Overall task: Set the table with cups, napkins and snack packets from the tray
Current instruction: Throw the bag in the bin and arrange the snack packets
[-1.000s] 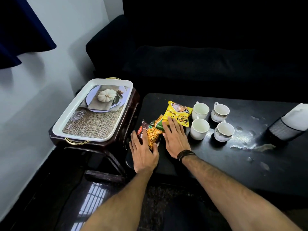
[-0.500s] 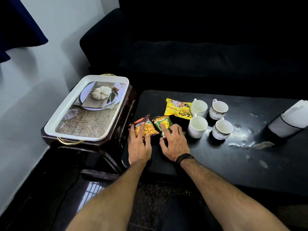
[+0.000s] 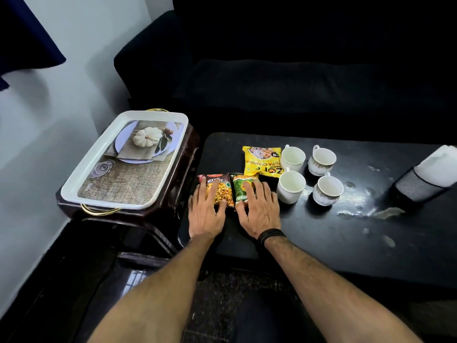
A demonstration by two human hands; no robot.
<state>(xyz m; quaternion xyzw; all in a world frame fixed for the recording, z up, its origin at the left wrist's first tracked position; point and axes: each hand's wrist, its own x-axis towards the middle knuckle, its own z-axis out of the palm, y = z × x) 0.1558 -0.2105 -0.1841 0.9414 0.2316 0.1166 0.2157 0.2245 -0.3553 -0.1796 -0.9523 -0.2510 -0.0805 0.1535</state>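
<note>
On the black table point(image 3: 346, 233) two snack packets lie side by side: a red mixture packet point(image 3: 221, 188) and a green packet point(image 3: 242, 188). My left hand point(image 3: 205, 214) lies flat on the red one, fingers spread. My right hand point(image 3: 259, 211) presses flat on the green one. A yellow packet point(image 3: 262, 160) lies just behind them. Several white cups stand to its right, among them a plain cup point(image 3: 290, 186) and a patterned cup point(image 3: 327, 190). The white tray point(image 3: 74, 184) sits on a dark stool to the left and holds nothing loose.
A black mesh holder with white napkins point(image 3: 430, 174) stands at the table's right edge. Pale smears mark the tabletop near it. A dark sofa point(image 3: 296, 82) runs behind the table. The white wall is at left.
The red and green packets, overlapped a second ago, now lie flat side by side. Both hands slid with them and spread on top. The yellow packet stayed near the cups.
</note>
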